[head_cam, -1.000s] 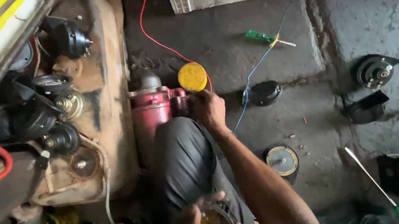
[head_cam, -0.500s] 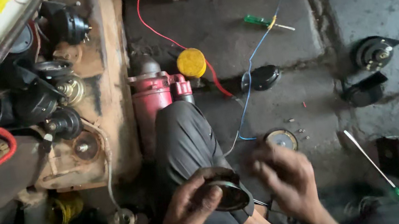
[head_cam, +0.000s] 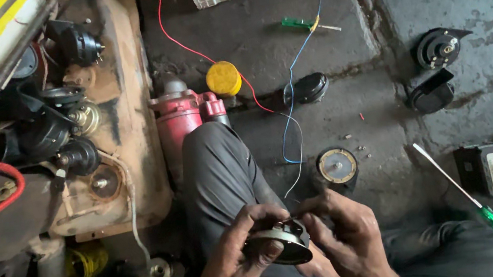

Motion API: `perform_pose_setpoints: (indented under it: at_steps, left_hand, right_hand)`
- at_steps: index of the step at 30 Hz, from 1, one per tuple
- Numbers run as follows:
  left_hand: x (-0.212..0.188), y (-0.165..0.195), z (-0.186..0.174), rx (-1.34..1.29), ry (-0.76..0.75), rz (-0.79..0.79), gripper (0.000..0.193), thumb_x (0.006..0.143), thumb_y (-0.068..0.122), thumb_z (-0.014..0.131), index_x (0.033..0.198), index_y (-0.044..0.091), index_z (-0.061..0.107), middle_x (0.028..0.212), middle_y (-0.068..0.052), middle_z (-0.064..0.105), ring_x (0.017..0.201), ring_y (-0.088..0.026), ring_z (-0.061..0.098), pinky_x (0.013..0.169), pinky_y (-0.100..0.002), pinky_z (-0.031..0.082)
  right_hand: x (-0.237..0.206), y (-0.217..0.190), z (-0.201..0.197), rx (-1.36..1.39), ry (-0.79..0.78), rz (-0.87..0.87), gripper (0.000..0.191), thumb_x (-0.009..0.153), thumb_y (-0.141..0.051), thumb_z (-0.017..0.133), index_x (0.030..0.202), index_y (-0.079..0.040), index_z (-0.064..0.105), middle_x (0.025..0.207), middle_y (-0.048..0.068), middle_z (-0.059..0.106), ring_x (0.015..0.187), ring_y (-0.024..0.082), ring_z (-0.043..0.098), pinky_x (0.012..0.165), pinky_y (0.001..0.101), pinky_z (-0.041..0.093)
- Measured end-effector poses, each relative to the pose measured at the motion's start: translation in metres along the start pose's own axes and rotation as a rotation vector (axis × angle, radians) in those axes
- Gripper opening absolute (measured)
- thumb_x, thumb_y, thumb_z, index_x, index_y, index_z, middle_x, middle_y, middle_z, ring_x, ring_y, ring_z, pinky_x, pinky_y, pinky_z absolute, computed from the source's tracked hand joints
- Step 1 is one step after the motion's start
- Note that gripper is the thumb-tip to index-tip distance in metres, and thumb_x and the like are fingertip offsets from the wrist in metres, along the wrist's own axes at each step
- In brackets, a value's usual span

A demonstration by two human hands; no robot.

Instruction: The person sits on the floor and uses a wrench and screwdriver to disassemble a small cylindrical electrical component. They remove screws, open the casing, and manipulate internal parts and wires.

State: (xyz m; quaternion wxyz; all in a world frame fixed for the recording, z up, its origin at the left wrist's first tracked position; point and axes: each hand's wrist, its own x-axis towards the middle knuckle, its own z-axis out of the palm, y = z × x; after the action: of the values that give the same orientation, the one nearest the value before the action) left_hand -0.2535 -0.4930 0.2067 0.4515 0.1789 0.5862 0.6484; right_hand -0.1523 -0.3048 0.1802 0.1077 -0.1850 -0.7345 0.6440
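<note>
Both hands over lap, above grey trouser leg [head_cam: 218, 167]. Left hand [head_cam: 237, 263] grip closed on round metal horn disc [head_cam: 279, 245]; right hand [head_cam: 345, 240] fingertips pinch disc's far edge. Another disc [head_cam: 337, 166] lies on floor nearby, w/ blue wire [head_cam: 291, 94] beside.

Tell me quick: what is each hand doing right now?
Left hand: closed around the round metal disc, holding it.
Right hand: fingers curled onto the disc's edge; a full grip cannot be told.
</note>
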Motion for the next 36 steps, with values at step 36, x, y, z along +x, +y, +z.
perform_pose_setpoints:
  at_steps: [36]
  left_hand:
    - [-0.012,-0.037,-0.046,-0.839,0.185,-0.014,0.038,0.098,0.020,0.067,0.122,-0.006,0.053,0.123,-0.027,0.060,0.137,-0.042,0.052,0.108,-0.068,0.046]
  right_hand:
    - [0.073,0.244,0.002,-0.654,0.060,0.271,0.033,0.085,-0.011,0.068,0.117,-0.013,0.071,0.088,0.024,0.074,0.082,0.041,0.074,0.074,0.0478,0.057]
